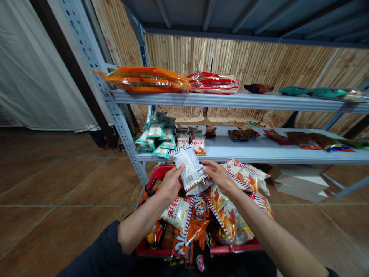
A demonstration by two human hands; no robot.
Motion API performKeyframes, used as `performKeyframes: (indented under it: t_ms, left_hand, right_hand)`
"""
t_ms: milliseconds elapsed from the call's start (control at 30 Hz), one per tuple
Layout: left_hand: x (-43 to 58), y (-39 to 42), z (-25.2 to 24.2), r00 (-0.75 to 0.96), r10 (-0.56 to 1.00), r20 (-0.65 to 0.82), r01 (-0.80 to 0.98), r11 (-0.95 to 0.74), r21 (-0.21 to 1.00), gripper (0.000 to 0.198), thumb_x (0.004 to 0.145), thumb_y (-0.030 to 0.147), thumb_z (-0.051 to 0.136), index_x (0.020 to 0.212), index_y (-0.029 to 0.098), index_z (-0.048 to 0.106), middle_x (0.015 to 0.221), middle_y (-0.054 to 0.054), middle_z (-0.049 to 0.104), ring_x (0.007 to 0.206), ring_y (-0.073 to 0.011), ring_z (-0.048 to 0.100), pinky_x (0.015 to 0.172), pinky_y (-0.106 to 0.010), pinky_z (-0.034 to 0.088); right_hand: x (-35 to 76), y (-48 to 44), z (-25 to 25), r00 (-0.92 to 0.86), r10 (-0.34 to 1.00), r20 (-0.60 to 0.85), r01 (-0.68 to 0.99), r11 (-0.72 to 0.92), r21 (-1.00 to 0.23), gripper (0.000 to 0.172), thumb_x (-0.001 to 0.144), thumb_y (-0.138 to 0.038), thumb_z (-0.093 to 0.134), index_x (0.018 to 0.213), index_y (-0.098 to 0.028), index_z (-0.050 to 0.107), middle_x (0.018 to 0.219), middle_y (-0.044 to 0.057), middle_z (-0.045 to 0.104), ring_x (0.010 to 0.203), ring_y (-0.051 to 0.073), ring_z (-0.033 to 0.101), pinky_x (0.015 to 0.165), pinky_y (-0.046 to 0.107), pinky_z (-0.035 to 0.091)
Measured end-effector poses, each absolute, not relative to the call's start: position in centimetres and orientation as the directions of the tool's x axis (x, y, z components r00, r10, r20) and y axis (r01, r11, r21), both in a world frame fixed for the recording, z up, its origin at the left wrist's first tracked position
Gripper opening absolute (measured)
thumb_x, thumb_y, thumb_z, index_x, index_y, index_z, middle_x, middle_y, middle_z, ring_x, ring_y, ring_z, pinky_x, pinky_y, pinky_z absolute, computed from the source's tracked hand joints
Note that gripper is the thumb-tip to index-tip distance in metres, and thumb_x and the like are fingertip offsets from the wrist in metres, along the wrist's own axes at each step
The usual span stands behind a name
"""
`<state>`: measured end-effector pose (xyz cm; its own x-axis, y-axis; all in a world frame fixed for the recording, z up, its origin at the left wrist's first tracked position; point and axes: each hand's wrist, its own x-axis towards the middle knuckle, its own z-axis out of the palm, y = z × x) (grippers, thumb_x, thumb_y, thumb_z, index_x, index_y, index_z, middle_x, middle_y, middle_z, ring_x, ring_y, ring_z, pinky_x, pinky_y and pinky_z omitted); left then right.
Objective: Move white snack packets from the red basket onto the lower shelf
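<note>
While both arms reach out over a red basket (154,252), the left hand (170,184) and the right hand (219,177) hold a white snack packet (188,169) between them, its barcode side facing up and its edge striped red and blue. The left hand is closed on the packet's lower corner, and the right hand grips the opposite side with its fingers (210,166) bent over the edge. The packet sits above the basket, just in front of the lower shelf (259,154) of a metal rack (89,50).

The basket is heaped with snack packets (226,217), many with the same striped edge, and a dark sleeve (98,250) covers the left arm. On the lower shelf stand green packets (152,139) and a few white ones (198,145) (the same kind as the held one, by the look of the stripes), with flat red and brown packets (304,140) farther along. The upper shelf (230,102) carries long orange bags (144,80), a red bag (213,82) and teal packets (313,91). Flat white cardboard (300,182) lies on the brown tile floor (57,200) right of the basket, and a white sheet (34,65) hangs at the far left
</note>
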<state>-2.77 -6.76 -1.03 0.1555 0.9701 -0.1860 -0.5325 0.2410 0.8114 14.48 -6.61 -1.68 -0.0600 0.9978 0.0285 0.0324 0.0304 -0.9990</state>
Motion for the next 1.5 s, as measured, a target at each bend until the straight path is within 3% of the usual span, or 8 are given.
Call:
performKeyframes:
  t_ms: [100, 267, 600, 800, 967, 1100, 1267, 1500]
  left_hand:
    - [-2.7, -6.5, -1.1, 0.11, 0.973, -0.201, -0.515, 0.229, 0.826, 0.026, 0.071, 0.026, 0.064, 0.093, 0.013, 0.059, 0.089, -0.009, 0.069, 0.083, -0.0198, 0.064, 0.077, -0.033, 0.051]
    - [-2.2, -6.3, -0.8, 0.055, 0.984, -0.168, -0.506, 0.172, 0.845, 0.027, 0.07, 0.027, 0.065, 0.092, 0.013, 0.059, 0.085, -0.007, 0.068, 0.074, -0.0172, 0.064, 0.071, -0.03, 0.051]
    - [-1.7, -6.4, -0.4, 0.061, 0.988, -0.143, -0.493, 0.154, 0.856, 0.028, 0.071, 0.029, 0.064, 0.094, 0.016, 0.056, 0.091, -0.006, 0.065, 0.074, -0.0147, 0.062, 0.069, -0.028, 0.05]
    - [-1.5, -6.9, 0.1, 0.173, 0.984, -0.042, -0.487, 0.123, 0.865, 0.025, 0.073, 0.037, 0.061, 0.089, 0.019, 0.053, 0.095, -0.004, 0.062, 0.083, -0.0148, 0.06, 0.077, -0.033, 0.048]
    - [-1.4, -7.6, 0.9, 0.235, 0.971, 0.032, -0.418, 0.071, 0.906, 0.03, 0.078, 0.042, 0.052, 0.099, 0.021, 0.056, 0.114, -0.007, 0.057, 0.102, -0.02, 0.054, 0.082, -0.036, 0.046]
    - [-1.5, -7.3, 0.8, 0.135, 0.991, 0.02, -0.292, 0.021, 0.956, 0.036, 0.074, 0.04, 0.058, 0.102, 0.018, 0.057, 0.115, -0.01, 0.055, 0.107, -0.0217, 0.051, 0.087, -0.035, 0.044]
    - [-1.6, -6.8, 0.2, 0.147, 0.982, -0.116, -0.292, 0.155, 0.944, 0.043, 0.07, 0.042, 0.063, 0.107, 0.02, 0.055, 0.116, -0.01, 0.056, 0.106, -0.0215, 0.052, 0.085, -0.036, 0.044]
    - [-1.7, -6.6, -0.3, 0.218, 0.96, -0.178, -0.26, 0.233, 0.937, 0.037, 0.068, 0.032, 0.065, 0.101, 0.017, 0.058, 0.1, -0.009, 0.064, 0.086, -0.0191, 0.061, 0.072, -0.031, 0.047]
  right_hand:
    - [14.3, -7.2, -1.5, -0.001, 0.96, 0.28, 0.322, 0.266, -0.909, 0.035, 0.076, -0.031, 0.054, 0.11, -0.023, 0.054, 0.098, 0.006, 0.062, 0.084, 0.017, 0.059, 0.075, 0.033, 0.047]
    - [13.7, -8.6, -1.2, -0.12, 0.759, 0.64, 0.667, 0.539, -0.514, 0.027, 0.079, -0.022, 0.05, 0.104, -0.024, 0.059, 0.111, 0.008, 0.056, 0.106, 0.022, 0.049, 0.092, 0.041, 0.039]
    - [13.1, -9.7, -1.4, -0.229, 0.744, 0.627, 0.726, 0.56, -0.399, 0.044, 0.078, -0.038, 0.053, 0.118, -0.022, 0.05, 0.119, 0.011, 0.051, 0.11, 0.024, 0.046, 0.093, 0.044, 0.039]
    - [12.6, -10.0, -1.6, -0.181, 0.82, 0.542, 0.712, 0.489, -0.503, 0.069, 0.072, -0.042, 0.059, 0.132, -0.019, 0.033, 0.128, 0.013, 0.044, 0.117, 0.026, 0.041, 0.097, 0.044, 0.036]
    - [12.7, -9.3, -1.6, 0.034, 0.874, 0.484, 0.503, 0.404, -0.764, 0.054, 0.076, -0.032, 0.054, 0.126, -0.02, 0.037, 0.121, 0.011, 0.051, 0.107, 0.023, 0.051, 0.092, 0.041, 0.041]
    - [13.0, -8.8, -0.9, 0.211, 0.935, 0.284, 0.027, 0.285, -0.958, 0.04, 0.077, -0.034, 0.052, 0.115, -0.024, 0.046, 0.111, 0.006, 0.058, 0.099, 0.02, 0.055, 0.084, 0.037, 0.046]
    - [12.9, -8.8, -0.8, 0.08, 0.995, -0.061, -0.569, -0.004, -0.822, 0.03, 0.071, -0.03, 0.059, 0.101, -0.026, 0.053, 0.103, 0.001, 0.062, 0.086, 0.017, 0.06, 0.074, 0.033, 0.05]
    - [13.0, -9.2, -1.9, -0.032, 0.985, -0.168, -0.575, -0.155, -0.804, 0.026, 0.067, -0.026, 0.064, 0.093, -0.024, 0.059, 0.098, 0.001, 0.065, 0.084, 0.015, 0.059, 0.075, 0.03, 0.047]
